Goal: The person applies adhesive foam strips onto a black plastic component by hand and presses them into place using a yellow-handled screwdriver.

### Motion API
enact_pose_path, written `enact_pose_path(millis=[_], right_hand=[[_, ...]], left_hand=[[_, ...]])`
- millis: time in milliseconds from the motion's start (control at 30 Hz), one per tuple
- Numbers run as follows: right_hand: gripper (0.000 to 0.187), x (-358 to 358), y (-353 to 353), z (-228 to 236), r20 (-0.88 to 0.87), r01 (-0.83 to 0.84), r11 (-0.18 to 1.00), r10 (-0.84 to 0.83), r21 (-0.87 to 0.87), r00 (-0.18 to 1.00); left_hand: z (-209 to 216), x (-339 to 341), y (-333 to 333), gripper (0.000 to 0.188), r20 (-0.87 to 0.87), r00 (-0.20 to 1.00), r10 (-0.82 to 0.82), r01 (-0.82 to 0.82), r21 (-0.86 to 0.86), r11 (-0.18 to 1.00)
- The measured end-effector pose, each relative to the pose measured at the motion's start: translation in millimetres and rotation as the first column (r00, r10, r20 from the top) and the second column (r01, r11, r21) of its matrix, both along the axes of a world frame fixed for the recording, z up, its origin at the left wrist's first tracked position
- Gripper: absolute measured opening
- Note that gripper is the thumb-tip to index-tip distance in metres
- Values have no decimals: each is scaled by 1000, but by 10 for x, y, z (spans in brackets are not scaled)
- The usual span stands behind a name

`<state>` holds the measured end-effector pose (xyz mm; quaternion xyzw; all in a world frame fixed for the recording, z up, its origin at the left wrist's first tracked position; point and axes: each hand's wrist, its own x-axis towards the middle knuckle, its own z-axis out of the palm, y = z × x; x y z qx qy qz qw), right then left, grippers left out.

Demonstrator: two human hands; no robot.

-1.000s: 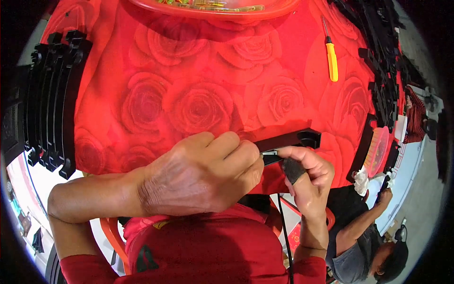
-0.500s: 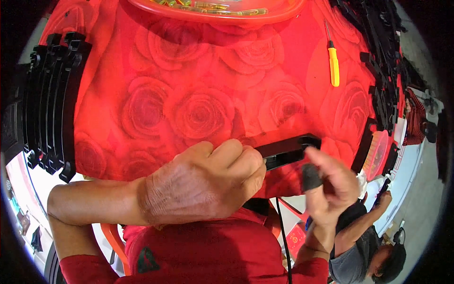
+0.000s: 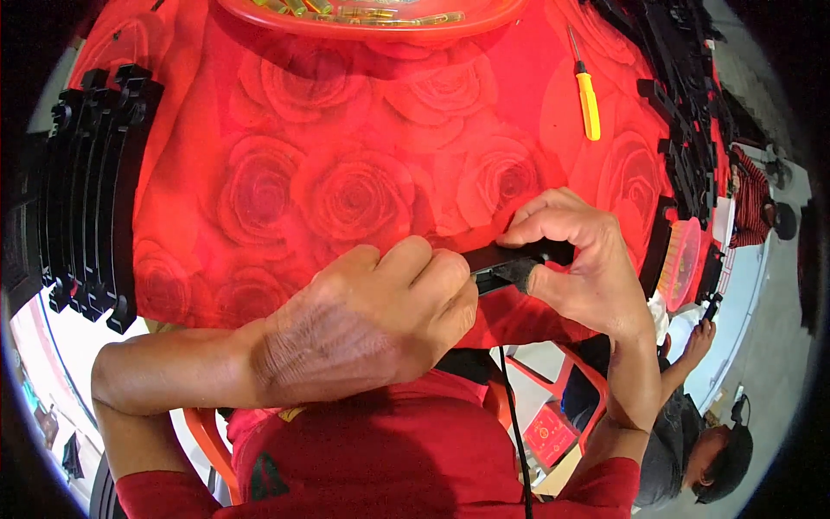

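Observation:
My left hand [image 3: 380, 311] is closed round one end of a black plastic bar-shaped part [image 3: 494, 257], which lies level above the near edge of the table. A narrow open channel shows along the part's near side. At the other end, my right hand [image 3: 575, 255] pinches it, the thumb in a dark finger cover [image 3: 516, 274] pressing on the channel side and the fingers curled over the far side. Whatever small piece may sit under that thumb is hidden. Much of the part is covered by my fingers.
A red tray [image 3: 372, 28] of small yellowish vials stands at the far edge. A yellow-handled screwdriver [image 3: 589, 105] lies at the right. Similar black parts line the left [image 3: 121, 199] and right edges, beside a pink brush [image 3: 683, 264]. Another person [image 3: 683, 450] sits at lower right.
My right hand has moved from beside the part onto it, the covered thumb now pressing the channel. My left hand keeps its hold. The view has shifted slightly.

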<state>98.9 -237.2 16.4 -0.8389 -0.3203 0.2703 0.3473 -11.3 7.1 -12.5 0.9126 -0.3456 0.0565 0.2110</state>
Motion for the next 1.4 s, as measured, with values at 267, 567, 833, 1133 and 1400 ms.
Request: enact_pose_path(millis=[267, 567, 833, 1133, 1400], right_hand=[[32, -18, 14, 25, -149, 58, 998, -59, -11, 987], [31, -50, 16, 49, -156, 78, 996, -84, -46, 984], [26, -432, -69, 11, -143, 210, 978, -209, -3, 967], [26, -426, -60, 25, -178, 245, 969, -245, -23, 953], [21, -553, -121, 12, -112, 268, 963, -266, 4, 958]], left_hand=[[-6, -7, -1, 30, -17, 1000, 0, 0, -33, 999], [-65, 24, -15, 31, -34, 999, -13, 8, -122, 992], [-23, -56, 1, 31, -98, 993, -70, 53, -172, 984], [-89, -62, -28, 30, -72, 995, -70, 56, -176, 983], [-122, -85, -39, 32, -51, 995, -81, 72, -163, 984]])
